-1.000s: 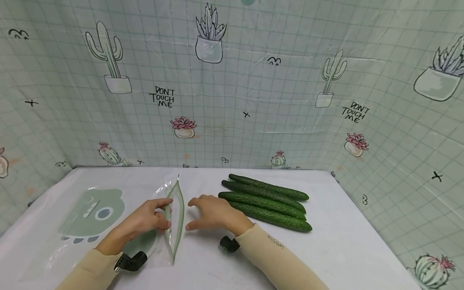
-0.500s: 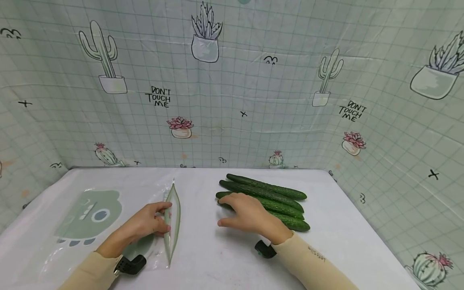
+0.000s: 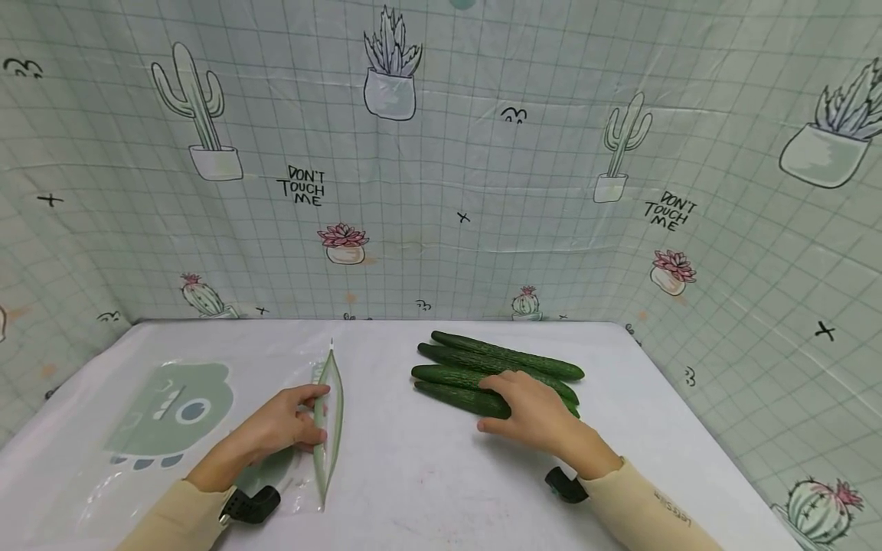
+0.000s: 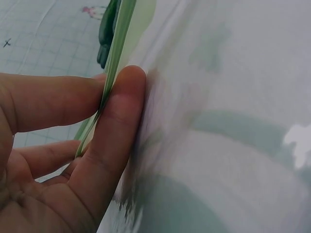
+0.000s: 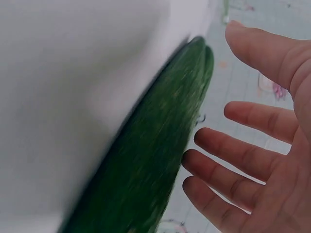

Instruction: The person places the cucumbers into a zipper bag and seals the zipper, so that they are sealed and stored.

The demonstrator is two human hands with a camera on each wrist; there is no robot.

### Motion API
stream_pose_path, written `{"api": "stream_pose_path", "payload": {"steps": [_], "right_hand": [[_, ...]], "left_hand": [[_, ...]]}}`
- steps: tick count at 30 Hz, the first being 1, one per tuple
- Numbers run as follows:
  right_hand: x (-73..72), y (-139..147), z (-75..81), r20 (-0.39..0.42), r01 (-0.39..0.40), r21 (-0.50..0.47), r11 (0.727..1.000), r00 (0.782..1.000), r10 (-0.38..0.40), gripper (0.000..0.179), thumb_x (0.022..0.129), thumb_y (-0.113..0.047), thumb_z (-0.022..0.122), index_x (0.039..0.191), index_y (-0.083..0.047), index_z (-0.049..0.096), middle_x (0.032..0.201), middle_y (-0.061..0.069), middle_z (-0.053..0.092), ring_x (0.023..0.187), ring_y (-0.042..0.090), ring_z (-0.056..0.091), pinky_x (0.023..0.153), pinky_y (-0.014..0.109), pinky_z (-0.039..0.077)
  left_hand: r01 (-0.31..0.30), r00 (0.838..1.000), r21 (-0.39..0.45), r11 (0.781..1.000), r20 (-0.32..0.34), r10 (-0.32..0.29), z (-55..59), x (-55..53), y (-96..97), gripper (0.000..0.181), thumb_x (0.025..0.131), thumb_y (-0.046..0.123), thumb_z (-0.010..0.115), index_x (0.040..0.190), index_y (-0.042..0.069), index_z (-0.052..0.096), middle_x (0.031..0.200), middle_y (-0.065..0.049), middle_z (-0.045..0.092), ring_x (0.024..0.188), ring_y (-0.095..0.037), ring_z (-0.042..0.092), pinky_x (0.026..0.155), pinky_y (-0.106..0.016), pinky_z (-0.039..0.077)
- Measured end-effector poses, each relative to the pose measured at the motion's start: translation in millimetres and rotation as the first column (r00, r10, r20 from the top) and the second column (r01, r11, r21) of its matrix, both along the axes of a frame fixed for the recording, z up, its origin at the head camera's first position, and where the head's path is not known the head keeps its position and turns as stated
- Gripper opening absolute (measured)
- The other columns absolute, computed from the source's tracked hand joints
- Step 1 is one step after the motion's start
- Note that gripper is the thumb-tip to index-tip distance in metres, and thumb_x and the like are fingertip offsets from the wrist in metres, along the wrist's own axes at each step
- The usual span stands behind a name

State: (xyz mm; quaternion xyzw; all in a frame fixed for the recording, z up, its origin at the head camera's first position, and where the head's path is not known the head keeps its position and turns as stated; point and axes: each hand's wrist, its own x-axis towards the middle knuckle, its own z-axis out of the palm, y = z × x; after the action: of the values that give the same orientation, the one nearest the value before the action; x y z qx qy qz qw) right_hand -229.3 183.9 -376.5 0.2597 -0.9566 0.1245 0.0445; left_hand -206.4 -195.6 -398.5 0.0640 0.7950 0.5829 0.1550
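A clear zip bag (image 3: 175, 398) with a green cartoon print lies flat at the left of the table. Its green-edged mouth (image 3: 338, 417) gapes to the right. My left hand (image 3: 285, 419) pinches the near side of that mouth; the left wrist view has the green strip (image 4: 112, 58) between thumb and fingers. Several long green cucumbers (image 3: 455, 396) lie side by side right of centre. Over the nearest one hovers my right hand (image 3: 534, 413), thumb and fingers spread. In the right wrist view the fingers stand beside a cucumber (image 5: 146, 141), without a grip on it.
The white table (image 3: 406, 490) ends at a patterned cloth backdrop (image 3: 427, 168) behind and at the right. Black wrist cameras sit on both sleeves, the left one (image 3: 251, 505) near the bag's lower edge.
My right hand has moved right, from beside the bag's mouth to over the nearest cucumber. My left hand still pinches the bag. The head view has shifted slightly.
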Motion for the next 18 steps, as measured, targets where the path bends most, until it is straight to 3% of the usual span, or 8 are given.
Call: {"api": "stream_pose_path", "payload": {"steps": [5,14,18], "right_hand": [[0.5,14.2,-3.4,-0.010,0.044,0.020,0.999,0.999,-0.044,0.058,0.078,-0.046,0.076,0.127,-0.021,0.061,0.116,0.000,0.060,0.105,0.022,0.057,0.076,0.042,0.050],[-3.3,24.2,-7.2,-0.020,0.035,0.050,0.998,0.999,-0.034,0.054,0.076,-0.043,0.079,0.123,-0.019,0.064,0.101,-0.003,0.056,0.084,0.013,0.053,0.062,0.033,0.045],[-2.9,24.2,-6.9,0.010,0.019,0.076,0.997,1.000,-0.020,0.057,0.074,-0.042,0.080,0.124,-0.019,0.063,0.105,-0.001,0.056,0.088,0.015,0.054,0.062,0.033,0.045]], "left_hand": [[-0.003,1.000,0.004,1.000,0.001,0.003,-1.4,-0.5,-0.6,0.076,0.078,-0.013,0.068,0.143,-0.013,0.028,0.119,-0.027,0.035,0.077,-0.023,0.058,0.066,-0.036,0.057],[0.005,1.000,0.003,1.000,-0.002,-0.005,-2.3,-0.6,-1.5,0.077,0.077,-0.013,0.068,0.143,-0.013,0.027,0.122,-0.029,0.036,0.077,-0.023,0.059,0.068,-0.038,0.057],[0.007,1.000,0.000,1.000,0.004,-0.007,-1.5,-0.2,-1.0,0.077,0.078,-0.013,0.068,0.143,-0.013,0.027,0.122,-0.030,0.036,0.078,-0.023,0.060,0.069,-0.038,0.057]]}}
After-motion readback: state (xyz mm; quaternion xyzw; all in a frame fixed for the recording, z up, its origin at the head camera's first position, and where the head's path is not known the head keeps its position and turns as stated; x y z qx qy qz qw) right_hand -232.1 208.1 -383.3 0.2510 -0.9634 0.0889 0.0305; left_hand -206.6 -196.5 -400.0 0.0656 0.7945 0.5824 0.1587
